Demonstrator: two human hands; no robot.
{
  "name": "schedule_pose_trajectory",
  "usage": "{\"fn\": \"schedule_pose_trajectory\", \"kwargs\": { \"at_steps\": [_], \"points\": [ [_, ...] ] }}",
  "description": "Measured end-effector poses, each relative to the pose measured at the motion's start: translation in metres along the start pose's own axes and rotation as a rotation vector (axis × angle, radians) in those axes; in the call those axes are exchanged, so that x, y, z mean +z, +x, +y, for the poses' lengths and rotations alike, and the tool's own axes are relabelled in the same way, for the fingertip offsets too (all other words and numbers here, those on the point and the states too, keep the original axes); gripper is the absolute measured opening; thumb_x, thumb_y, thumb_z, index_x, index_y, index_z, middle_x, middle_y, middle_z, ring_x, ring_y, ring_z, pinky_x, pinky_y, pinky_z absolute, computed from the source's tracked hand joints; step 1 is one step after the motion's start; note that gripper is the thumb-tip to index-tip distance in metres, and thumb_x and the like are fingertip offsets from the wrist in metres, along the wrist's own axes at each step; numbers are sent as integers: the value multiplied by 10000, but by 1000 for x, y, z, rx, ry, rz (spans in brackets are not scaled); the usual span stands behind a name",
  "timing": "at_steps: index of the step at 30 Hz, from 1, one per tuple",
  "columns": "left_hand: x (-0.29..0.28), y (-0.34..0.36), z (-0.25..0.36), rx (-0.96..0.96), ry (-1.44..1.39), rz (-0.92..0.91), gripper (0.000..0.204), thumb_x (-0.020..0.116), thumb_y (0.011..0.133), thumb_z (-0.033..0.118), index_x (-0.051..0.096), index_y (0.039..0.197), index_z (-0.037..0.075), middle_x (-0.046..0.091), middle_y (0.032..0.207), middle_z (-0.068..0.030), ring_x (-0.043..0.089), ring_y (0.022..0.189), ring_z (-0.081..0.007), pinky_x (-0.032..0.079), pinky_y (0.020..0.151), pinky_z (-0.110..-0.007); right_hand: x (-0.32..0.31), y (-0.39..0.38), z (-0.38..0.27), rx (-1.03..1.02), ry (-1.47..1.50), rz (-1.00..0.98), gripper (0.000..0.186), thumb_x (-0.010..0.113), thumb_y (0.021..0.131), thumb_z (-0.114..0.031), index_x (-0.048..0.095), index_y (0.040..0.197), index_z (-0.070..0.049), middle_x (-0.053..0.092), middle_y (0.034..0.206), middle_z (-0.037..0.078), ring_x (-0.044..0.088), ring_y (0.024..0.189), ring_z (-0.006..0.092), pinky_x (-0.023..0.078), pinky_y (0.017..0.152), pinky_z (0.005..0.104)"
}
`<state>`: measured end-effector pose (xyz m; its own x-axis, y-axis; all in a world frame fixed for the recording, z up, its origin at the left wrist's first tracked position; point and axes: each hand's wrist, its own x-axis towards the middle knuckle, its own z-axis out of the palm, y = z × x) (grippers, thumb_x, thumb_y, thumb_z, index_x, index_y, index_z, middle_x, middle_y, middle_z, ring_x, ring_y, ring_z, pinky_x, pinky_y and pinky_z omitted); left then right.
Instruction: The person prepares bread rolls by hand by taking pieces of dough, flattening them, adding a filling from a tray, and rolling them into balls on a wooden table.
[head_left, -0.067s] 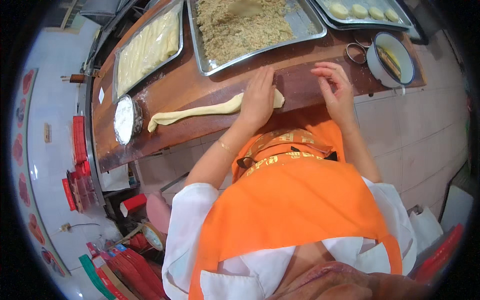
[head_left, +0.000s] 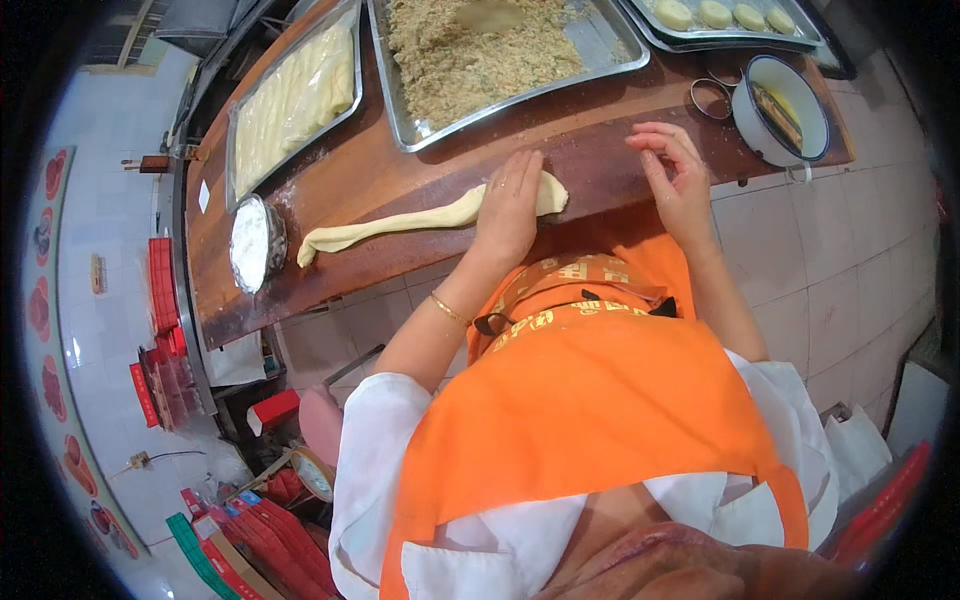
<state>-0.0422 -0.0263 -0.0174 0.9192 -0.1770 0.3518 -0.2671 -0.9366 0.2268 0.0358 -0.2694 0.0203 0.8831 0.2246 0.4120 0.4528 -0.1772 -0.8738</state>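
Note:
A long strip of pale dough [head_left: 400, 226] lies across the near part of the wooden table, thin at its left and wider at its right end. My left hand [head_left: 510, 205] rests flat on the wider part, fingers stretched out side by side and pointing away from me. Part of the dough is hidden beneath the palm. Off to the right, my right hand [head_left: 680, 178] is raised near the table's front edge, apart from the dough. Its fingers are loosely bent, the thumb stands away from them, and I see nothing held.
Crumbly filling covers much of a metal tray [head_left: 420, 140] at the back. To its left, a second tray [head_left: 357, 80] holds dough strips under plastic. A bowl of white powder [head_left: 262, 240] stands left. Metal rings [head_left: 711, 99] lie beside an enamel mug [head_left: 745, 120]. Round dough pieces [head_left: 716, 14] sit far right.
My left hand has slid slightly toward me along the dough. The right hand stays nearly where it was, still raised.

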Motion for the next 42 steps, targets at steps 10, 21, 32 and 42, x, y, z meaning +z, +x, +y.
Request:
{"fn": "schedule_pose_trajectory", "kwargs": {
  "at_steps": [10,21,32,42],
  "points": [
    [-40,45,-29,-229,-91,228,137,643,849,22,635,985,11,639,915,-182,633,839,-363,513,732,-431,-4,0,12,28,55,-23,173,569,901,32,703,991,-29,664,1074,85,641,958,177,510,793,279],
    [18,63,23,-55,-10,249,180,636,821,21,588,994,18,615,1055,-175,594,941,-371,505,802,-441,-17,-7,15,67,11,-55,156,569,911,12,697,993,-22,669,1017,72,635,893,160,500,772,272],
    [-14,37,-3,-724,-1345,273,182,455,1030,197,444,1089,25,648,1132,-162,673,913,-259,583,781,-398,3,27,6,203,125,-121,122,602,945,-40,691,1029,-27,683,869,61,652,706,150,514,637,260],
    [-47,2,0,-793,-2050,296,320,498,991,115,511,1251,-71,616,1241,-237,620,1162,-374,554,948,-463,73,206,42,2,-941,-772,429,789,744,-156,601,1083,27,664,1059,273,624,1050,427,508,886,462]
  ]
}}
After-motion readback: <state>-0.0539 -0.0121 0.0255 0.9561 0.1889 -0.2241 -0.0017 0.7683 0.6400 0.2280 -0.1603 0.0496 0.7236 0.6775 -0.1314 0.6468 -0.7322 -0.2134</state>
